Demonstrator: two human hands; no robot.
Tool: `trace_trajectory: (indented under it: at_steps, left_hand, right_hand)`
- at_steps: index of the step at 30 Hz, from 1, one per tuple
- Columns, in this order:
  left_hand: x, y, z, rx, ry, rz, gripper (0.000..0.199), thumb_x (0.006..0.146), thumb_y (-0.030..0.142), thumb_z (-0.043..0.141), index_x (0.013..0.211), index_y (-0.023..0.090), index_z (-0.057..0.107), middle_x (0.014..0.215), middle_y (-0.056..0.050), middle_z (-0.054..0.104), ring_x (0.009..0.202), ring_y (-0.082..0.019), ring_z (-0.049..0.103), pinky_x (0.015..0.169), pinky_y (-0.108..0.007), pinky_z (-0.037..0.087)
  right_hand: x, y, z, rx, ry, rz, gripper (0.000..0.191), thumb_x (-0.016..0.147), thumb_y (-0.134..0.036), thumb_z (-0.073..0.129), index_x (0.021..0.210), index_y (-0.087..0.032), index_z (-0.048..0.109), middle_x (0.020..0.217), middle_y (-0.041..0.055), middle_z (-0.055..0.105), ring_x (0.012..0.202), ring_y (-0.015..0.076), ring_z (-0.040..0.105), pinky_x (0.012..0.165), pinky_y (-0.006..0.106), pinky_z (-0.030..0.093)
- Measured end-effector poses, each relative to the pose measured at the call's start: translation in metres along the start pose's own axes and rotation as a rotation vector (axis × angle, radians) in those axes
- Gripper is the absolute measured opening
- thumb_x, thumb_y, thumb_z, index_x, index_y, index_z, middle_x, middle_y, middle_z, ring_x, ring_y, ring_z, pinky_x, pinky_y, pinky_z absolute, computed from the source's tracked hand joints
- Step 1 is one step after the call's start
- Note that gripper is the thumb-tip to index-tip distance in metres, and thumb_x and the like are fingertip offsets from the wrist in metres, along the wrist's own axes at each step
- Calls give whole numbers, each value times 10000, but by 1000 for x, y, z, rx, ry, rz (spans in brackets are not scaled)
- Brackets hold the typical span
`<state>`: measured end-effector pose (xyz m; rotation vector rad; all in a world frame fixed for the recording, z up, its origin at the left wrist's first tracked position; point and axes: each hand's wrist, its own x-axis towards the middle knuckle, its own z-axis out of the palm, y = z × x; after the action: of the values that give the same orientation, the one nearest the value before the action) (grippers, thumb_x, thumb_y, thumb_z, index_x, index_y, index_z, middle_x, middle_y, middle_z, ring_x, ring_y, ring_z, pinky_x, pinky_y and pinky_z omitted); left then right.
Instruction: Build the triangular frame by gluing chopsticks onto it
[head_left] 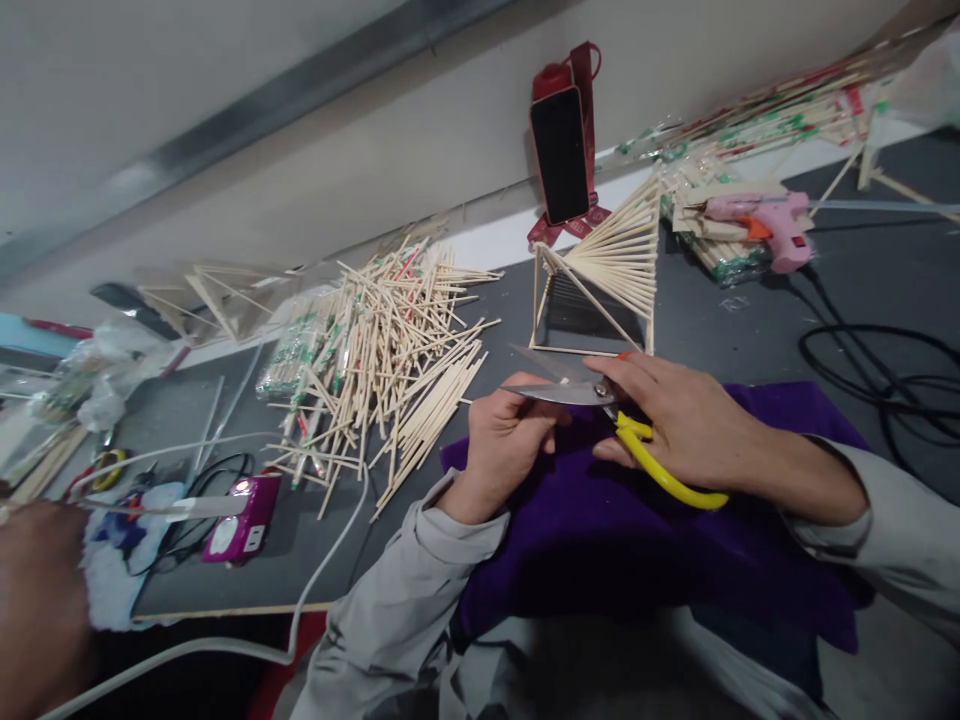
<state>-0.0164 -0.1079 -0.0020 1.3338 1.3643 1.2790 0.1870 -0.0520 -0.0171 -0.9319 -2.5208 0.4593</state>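
My right hand [671, 415] grips a pair of scissors [637, 455] with yellow handles, and their metal blades stand apart, pointing left. Just under the blades my left hand [514, 440] is closed, fingertips pinched together. A tiny pale bit shows between the blades above those fingers; what the left hand holds is mostly hidden. Beyond both hands stands a frame [649, 265] of thin wooden sticks, with a fan of sticks along one side. A heap of loose wooden sticks [397, 345] lies to the left of my left hand. Purple cloth [652, 560] lies beneath my hands.
A pink glue gun [780, 225] rests on bagged sticks at the right, near a coiled black cable [885, 370]. A phone [561, 155] leans upright at the back. At left are a magenta power socket [244, 520], a white cord [315, 590] and another person's blurred hand [41, 590].
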Motion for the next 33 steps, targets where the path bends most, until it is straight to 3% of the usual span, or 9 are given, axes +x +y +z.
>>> trace_trajectory:
  at_steps: [14,24,33]
  left_hand:
    - [-3,-6,-2,16,-23,77,139,890,294,623,834,174,664,649,13,655,403,-53,476,409,-178,374]
    - [-3,-3,-4,129,-73,123,268,909,356,585,736,174,679,634,-14,649,413,-68,479,422,-194,384]
    - [-8,-9,-1,164,-68,123,289,933,379,559,763,184,687,632,-17,667,429,-83,495,453,-212,406]
  right_hand:
    - [-1,-2,-3,-4,-17,-12,811,776,-563,682,1419,-141,423,1193,168,620,1045,331,612,888,488,503]
    - [-2,-4,-3,74,-13,-2,842,739,-532,730,1432,-176,408,1205,164,609,1060,322,609,890,484,511]
    - [-3,-4,-4,118,-22,0,539,854,-414,616,1320,-169,501,1151,146,636,1038,291,614,901,446,509]
